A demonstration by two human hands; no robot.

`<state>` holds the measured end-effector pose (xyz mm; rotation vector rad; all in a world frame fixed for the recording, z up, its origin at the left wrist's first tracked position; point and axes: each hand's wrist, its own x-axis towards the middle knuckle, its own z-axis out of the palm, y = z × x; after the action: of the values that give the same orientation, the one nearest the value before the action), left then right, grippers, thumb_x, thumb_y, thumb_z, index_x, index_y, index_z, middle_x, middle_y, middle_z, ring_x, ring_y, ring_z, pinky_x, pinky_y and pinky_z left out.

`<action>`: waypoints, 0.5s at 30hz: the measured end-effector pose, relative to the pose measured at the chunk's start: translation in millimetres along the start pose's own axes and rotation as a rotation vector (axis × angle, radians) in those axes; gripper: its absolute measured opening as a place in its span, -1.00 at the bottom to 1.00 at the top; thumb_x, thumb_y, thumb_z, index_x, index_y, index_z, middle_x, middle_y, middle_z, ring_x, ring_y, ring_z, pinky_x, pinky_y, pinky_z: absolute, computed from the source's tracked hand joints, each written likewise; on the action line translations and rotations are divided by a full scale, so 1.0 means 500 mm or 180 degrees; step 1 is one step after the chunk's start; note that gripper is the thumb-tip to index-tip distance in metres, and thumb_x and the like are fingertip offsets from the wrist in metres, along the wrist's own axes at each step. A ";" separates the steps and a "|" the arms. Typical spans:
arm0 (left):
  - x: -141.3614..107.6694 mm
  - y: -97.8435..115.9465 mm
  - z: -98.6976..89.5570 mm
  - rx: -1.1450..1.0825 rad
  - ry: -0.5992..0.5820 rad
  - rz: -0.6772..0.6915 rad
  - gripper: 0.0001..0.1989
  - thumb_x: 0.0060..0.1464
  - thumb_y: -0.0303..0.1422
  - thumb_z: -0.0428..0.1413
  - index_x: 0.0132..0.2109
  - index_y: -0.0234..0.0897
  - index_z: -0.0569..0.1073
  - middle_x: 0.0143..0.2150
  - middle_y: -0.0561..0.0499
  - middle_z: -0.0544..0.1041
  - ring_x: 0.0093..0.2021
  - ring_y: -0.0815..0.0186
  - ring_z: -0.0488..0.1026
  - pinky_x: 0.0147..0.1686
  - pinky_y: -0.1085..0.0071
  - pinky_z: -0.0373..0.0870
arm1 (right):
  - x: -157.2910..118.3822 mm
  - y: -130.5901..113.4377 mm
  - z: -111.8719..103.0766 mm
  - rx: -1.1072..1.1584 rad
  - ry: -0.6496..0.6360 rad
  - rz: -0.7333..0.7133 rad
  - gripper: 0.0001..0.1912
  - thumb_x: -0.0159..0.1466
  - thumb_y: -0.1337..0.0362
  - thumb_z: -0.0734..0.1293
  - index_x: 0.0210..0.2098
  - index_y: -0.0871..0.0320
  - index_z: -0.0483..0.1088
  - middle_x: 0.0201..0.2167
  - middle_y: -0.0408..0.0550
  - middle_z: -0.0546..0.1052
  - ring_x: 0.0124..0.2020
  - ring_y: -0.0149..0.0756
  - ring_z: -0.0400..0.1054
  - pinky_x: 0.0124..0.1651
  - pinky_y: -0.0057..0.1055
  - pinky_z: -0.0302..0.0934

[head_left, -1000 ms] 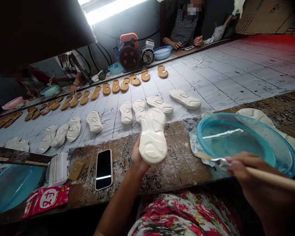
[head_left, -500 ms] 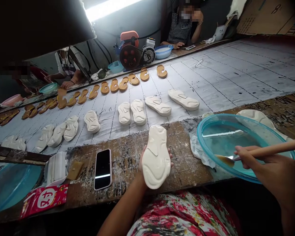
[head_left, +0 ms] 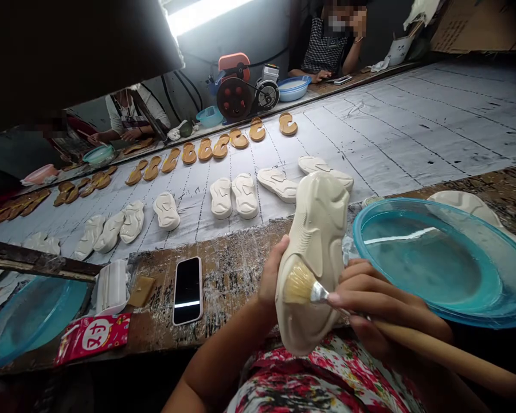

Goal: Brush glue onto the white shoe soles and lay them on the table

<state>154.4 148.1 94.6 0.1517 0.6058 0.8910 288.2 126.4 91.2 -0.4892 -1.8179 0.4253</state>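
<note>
My left hand [head_left: 276,275] grips a cream-white shoe sole [head_left: 316,241] from its left side, tilted up in front of my lap; most of the fingers are hidden behind it. In my right hand [head_left: 382,304] is a brush [head_left: 301,285] with a long wooden handle and a metal ferrule. Its pale bristles are pressed and fanned out on the lower part of the sole's contoured face. Just right of the sole stands a blue basin [head_left: 413,258] of liquid. Behind are more white soles [head_left: 245,196] lying on the white sheet.
A phone [head_left: 187,291], a red packet [head_left: 92,338], a sponge-like tan block [head_left: 141,291] and a white box [head_left: 112,287] lie to the left. Another basin [head_left: 38,315] is at far left. Brown soles [head_left: 238,139] line the far side, where other people [head_left: 327,51] sit.
The brush has moved left from the basin onto the sole. My left hand has raised the sole closer and to the right. A co-worker has lifted a brown sole off the far row.
</note>
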 end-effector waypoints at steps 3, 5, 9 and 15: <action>-0.009 0.001 0.001 0.0047 0.0040 0.0100 -0.44 0.10 -0.09 -0.10 0.00 -0.52 0.40 -0.23 -0.19 0.54 -0.10 0.11 0.44 0.05 0.26 0.23 | 0.000 0.009 0.001 -0.0141 0.0080 -0.0091 -0.83 0.13 0.49 0.19 -0.27 0.30 0.32 -0.52 -0.10 0.36 -0.40 -0.43 0.23 -0.28 -0.30 0.14; -0.012 0.005 -0.003 0.0097 0.0030 0.0105 -0.42 0.07 -0.05 -0.09 -0.01 -0.50 0.42 -0.25 -0.17 0.53 -0.12 0.12 0.44 0.03 0.27 0.25 | -0.013 0.011 -0.003 -0.0193 0.0036 -0.0033 -0.83 0.12 0.51 0.18 -0.30 0.28 0.32 -0.55 -0.12 0.35 -0.43 -0.46 0.23 -0.26 -0.30 0.13; -0.014 0.011 -0.009 0.0401 0.0133 0.0292 -0.43 0.08 -0.04 -0.11 -0.04 -0.46 0.44 -0.34 -0.13 0.53 -0.22 0.16 0.45 -0.08 0.30 0.31 | -0.038 0.001 -0.022 -0.0403 -0.0191 0.0146 -0.84 0.09 0.53 0.18 -0.37 0.25 0.32 -0.58 -0.16 0.34 -0.46 -0.50 0.25 -0.20 -0.33 0.12; -0.023 0.011 -0.002 0.1442 0.0250 0.0833 -0.57 0.08 -0.16 0.01 -0.07 -0.41 0.46 -0.32 -0.04 0.51 -0.25 0.28 0.39 -0.13 0.43 0.27 | -0.004 -0.049 -0.039 -0.0448 0.0094 0.0597 -0.84 0.18 0.44 0.18 -0.26 0.16 0.32 -0.52 -0.10 0.38 -0.38 -0.39 0.28 -0.16 -0.25 0.15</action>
<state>144.6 142.8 100.9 0.6178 0.8693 1.0033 304.8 105.4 108.0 -0.7636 -1.7877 0.4170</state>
